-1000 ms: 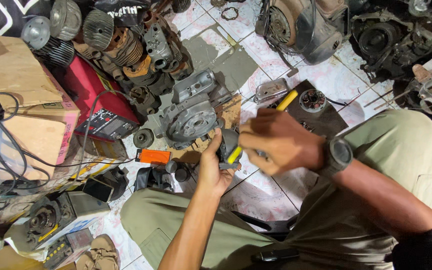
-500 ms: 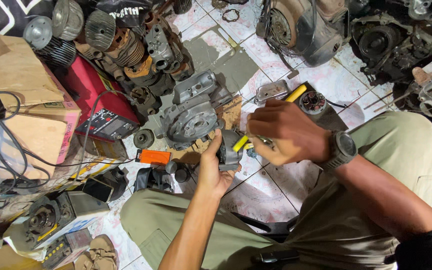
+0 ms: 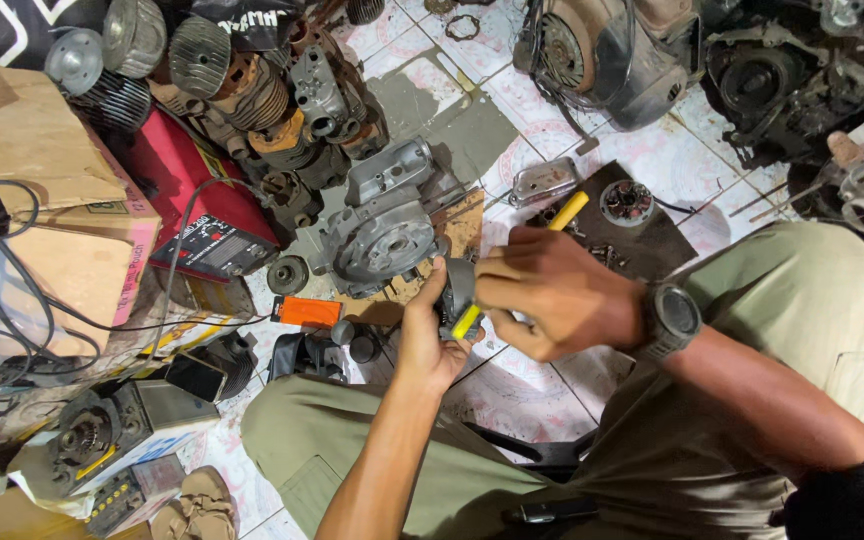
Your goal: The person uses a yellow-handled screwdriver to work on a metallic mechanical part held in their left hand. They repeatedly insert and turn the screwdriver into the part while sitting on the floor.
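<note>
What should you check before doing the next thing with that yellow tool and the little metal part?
1. Left hand holds the small dark metal part firmly: ok, the fingers wrap around it.
2. Right hand grips the yellow-handled tool: ok, its fist is closed around the handle.
3. Tool tip seated on the part: cannot tell, the hands hide the contact.
4. Part lifted free of the grey engine casing on the floor: ok, it is held above the floor beside the casing.
5. Loose bits on the dark mat out of the way: ok, they lie beyond the right hand.
6. Wristwatch free of the tool: ok.
</note>
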